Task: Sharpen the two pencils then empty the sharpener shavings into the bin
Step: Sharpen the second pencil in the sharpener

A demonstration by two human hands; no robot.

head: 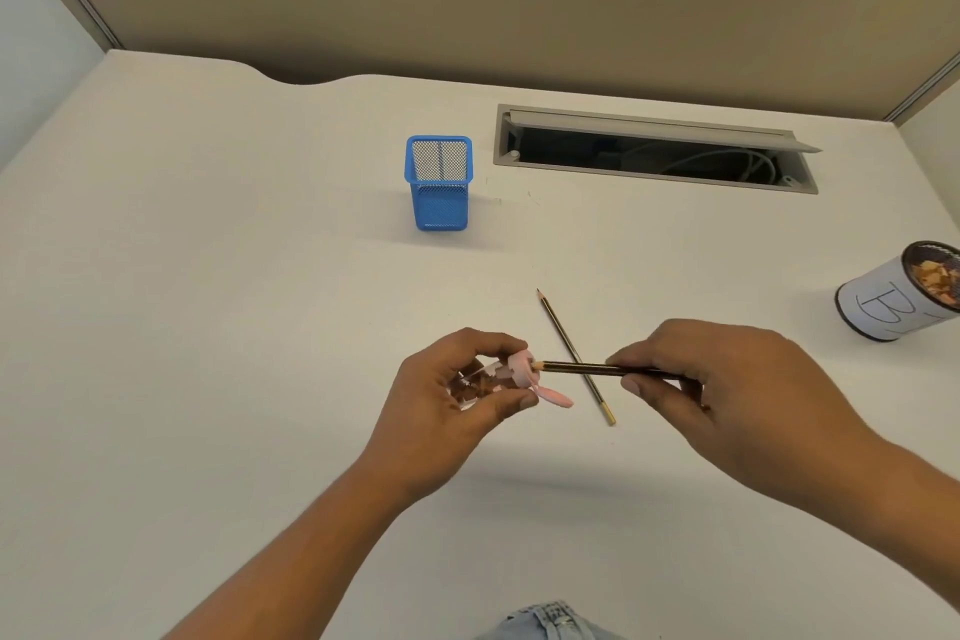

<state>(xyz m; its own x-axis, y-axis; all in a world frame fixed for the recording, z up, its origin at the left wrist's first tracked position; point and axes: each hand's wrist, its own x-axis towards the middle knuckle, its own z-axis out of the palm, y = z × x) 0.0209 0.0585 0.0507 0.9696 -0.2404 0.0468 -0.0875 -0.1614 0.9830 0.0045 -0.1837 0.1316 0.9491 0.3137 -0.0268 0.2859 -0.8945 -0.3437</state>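
While the left hand (452,392) curls round the sharpener (519,372), thumb below and fingers over the top, we can see its clear barrel packed with brown shavings (474,387) and its pink cap facing right. A small pink flap (556,398) hangs open from that cap, tilting down towards the worktop (260,276). Opposite it is the right hand (727,379), pinching a dark pencil (608,370) between thumb and fingertips, with the rest of the shaft tucked away behind the fingers. That pencil lies level, and look at the point: sharpened, bare wood showing, right at the mouth of the pink cap. Whether it touches or sits just clear, I cannot tell. Both hands are held above the worktop, near the person's side.

Underneath them lies the second pencil (553,322), flat on the worktop and running diagonally, sharp tip towards the far side, gold end towards the person. The held pencil crosses over it.

Off to the right, well apart from the hands, stands the bin (878,314), a round can wrapped in white paper with a big hand-drawn B and some wood curls (935,283) in it. Further back, a blue mesh pen pot (441,208) stands upright, and near it to the right an open cable hatch (649,120) is sunk into the worktop, with cables inside. Denim (550,624) shows at the bottom edge.
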